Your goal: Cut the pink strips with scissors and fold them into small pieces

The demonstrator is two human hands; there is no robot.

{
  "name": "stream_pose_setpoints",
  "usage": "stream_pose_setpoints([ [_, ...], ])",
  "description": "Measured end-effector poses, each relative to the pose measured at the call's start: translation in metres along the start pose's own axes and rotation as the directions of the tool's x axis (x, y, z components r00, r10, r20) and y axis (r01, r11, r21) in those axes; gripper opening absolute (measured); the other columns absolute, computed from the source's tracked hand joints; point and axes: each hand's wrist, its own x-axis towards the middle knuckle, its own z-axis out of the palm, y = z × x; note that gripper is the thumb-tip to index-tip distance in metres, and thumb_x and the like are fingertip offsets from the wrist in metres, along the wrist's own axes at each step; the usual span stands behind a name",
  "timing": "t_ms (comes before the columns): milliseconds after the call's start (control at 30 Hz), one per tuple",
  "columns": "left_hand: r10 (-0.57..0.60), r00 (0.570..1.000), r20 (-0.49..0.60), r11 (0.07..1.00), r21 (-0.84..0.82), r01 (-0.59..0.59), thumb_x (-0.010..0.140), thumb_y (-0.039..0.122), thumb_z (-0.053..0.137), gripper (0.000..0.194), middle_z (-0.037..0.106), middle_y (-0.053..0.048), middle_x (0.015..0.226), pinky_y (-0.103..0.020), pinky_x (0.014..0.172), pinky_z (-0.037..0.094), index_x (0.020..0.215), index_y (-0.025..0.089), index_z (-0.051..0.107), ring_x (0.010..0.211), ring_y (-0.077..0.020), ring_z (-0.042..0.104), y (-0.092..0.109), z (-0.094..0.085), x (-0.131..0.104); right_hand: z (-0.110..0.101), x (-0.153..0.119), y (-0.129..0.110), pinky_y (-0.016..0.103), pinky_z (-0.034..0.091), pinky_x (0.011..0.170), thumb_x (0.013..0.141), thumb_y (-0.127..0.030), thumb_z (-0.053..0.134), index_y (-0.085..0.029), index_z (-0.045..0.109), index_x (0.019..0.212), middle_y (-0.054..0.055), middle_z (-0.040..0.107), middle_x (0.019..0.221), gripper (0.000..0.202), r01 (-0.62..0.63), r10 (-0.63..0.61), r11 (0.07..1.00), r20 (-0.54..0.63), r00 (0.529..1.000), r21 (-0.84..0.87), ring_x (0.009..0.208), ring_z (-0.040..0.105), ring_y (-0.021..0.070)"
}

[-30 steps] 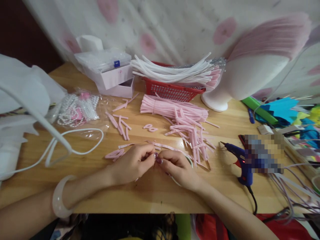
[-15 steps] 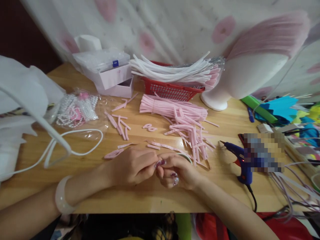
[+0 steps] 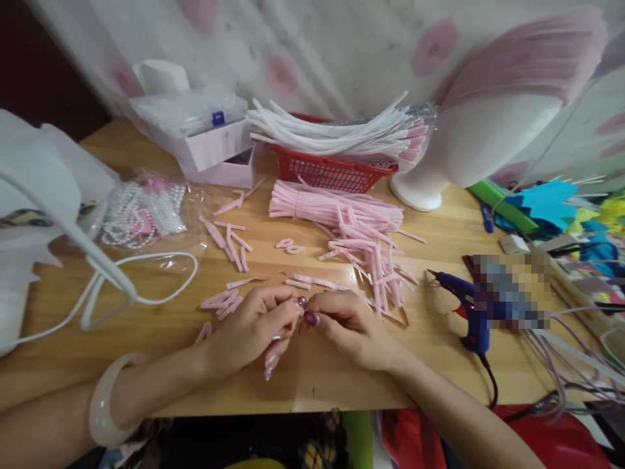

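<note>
Two hands meet fingertip to fingertip over a wooden table (image 3: pixel 351 393), among fuzzy pink stems.
The soft, matte stems come as a long, straight bundle (image 3: pixel 317 205), a jumbled pile (image 3: pixel 378 270) of angular bent lengths, two small rounded loops (image 3: pixel 290 247) and a folded zigzag (image 3: pixel 221 302). The left hand (image 3: pixel 258 326) and right hand (image 3: pixel 349 329) both have curled fingers, thumb brought to forefinger; whatever may be pinched there is too small and hidden to tell. The zigzag lies just beside the left hand, on its far side; the pile lies just beyond the right hand, with the bundle farther back and the loops in front of it. A flat, pale pink tape (image 3: pixel 322 283) stretches behind the fingertips.
</note>
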Motion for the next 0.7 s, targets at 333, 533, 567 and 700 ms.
stream_pose_setpoints([
  [333, -0.008, 0.990, -0.140, 1.000, 0.004, 0.009, 0.083, 0.036, 0.058, 0.032, 0.035, 0.012, 0.045, -0.014, 0.027, 0.038, 0.061, 0.021, 0.041, 0.029, -0.0042, 0.035, -0.002, 0.000, 0.005, 0.006, -0.004, 0.011, 0.027, 0.040, 0.059, 0.096, -0.013, 0.043, -0.016, 0.063, 0.091, 0.003, 0.059, 0.069, 0.020, 0.244, -0.321, 0.780, -0.033, 0.947, -0.576, 0.061, 0.050, 0.0155],
  [533, 0.130, 0.987, -0.097, 0.991, -0.006, -0.131, 0.093, 0.035, 0.049, 0.029, 0.044, 0.009, 0.053, -0.021, 0.041, 0.052, 0.068, 0.020, 0.047, 0.041, -0.0084, 0.051, 0.001, -0.002, 0.005, 0.012, 0.003, 0.009, 0.023, 0.036, 0.048, 0.083, -0.043, 0.074, -0.018, 0.064, 0.071, -0.003, 0.058, 0.055, 0.029, -0.112, 0.242, 0.942, -0.407, 0.881, 0.317, 0.048, 0.047, 0.0100],
  [567, 0.153, 0.985, -0.082, 0.988, 0.018, -0.152, 0.094, 0.035, 0.049, 0.028, 0.047, 0.007, 0.056, -0.023, 0.045, 0.054, 0.070, 0.019, 0.049, 0.045, -0.0090, 0.054, 0.002, -0.001, 0.005, 0.013, 0.005, 0.009, 0.022, 0.034, 0.047, 0.079, -0.045, 0.077, -0.018, 0.063, 0.070, -0.004, 0.056, 0.053, 0.032, -0.119, 0.303, 0.900, -0.403, 0.864, 0.420, 0.046, 0.044, 0.0092],
  [700, 0.247, 0.969, -0.002, 0.952, 0.186, -0.242, 0.094, 0.032, 0.053, 0.018, 0.055, 0.004, 0.072, -0.025, 0.061, 0.057, 0.085, 0.017, 0.060, 0.059, -0.0101, 0.060, 0.003, -0.002, 0.007, 0.016, 0.011, 0.010, 0.020, 0.030, 0.046, 0.069, -0.045, 0.085, -0.017, 0.060, 0.068, -0.006, 0.053, 0.050, 0.037, -0.093, 0.409, 0.776, -0.385, 0.827, 0.624, 0.045, 0.039, 0.0065],
])
